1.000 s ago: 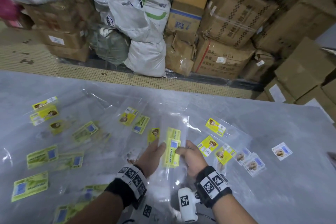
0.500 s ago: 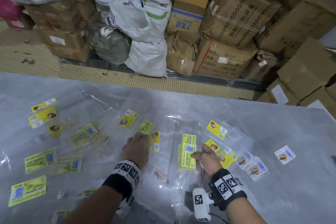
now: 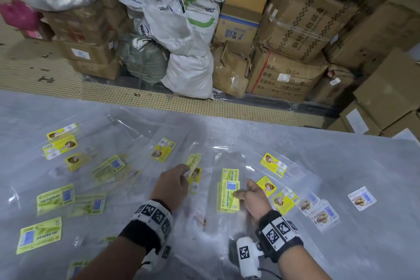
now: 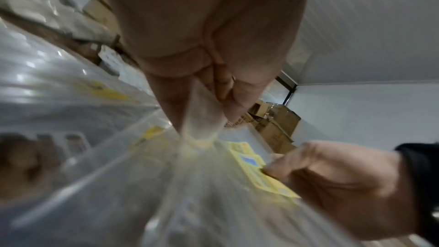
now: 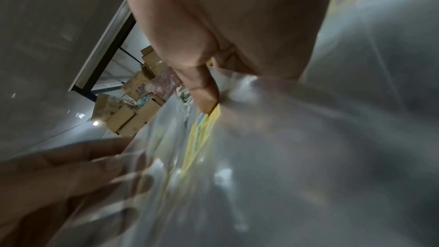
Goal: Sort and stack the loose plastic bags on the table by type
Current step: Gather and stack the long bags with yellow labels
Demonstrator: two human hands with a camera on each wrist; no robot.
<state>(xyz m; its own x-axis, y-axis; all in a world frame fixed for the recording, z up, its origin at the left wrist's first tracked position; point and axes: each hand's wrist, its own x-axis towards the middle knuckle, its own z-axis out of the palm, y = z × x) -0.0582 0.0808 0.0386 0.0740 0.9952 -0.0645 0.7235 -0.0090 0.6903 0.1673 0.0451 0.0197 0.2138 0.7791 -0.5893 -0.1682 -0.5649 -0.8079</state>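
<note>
Clear plastic bags with printed labels lie scattered over the grey table (image 3: 341,154). My left hand (image 3: 186,171) pinches the edge of a clear bag with a yellow-green label (image 3: 193,161) and lifts it slightly; in the left wrist view the fingers (image 4: 180,112) squeeze bunched clear film. My right hand (image 3: 238,193) holds the small stack of Kek Pandan bags (image 3: 229,195), thumb (image 5: 204,99) on top of the label (image 5: 202,129). Bags with bright yellow labels (image 3: 273,165) lie just to the right.
More Kek Pandan bags (image 3: 55,196) and yellow-label bags (image 3: 60,146) lie to the left, and white-label bags (image 3: 362,199) to the right. Cardboard boxes (image 3: 302,18) and white sacks (image 3: 188,52) are piled on the tiled floor beyond the table's far edge.
My left hand left the stack, moved left and forward, and has pinched a yellow-green-label bag and raised it. My right hand stayed on the Kek Pandan stack, which shifted slightly right.
</note>
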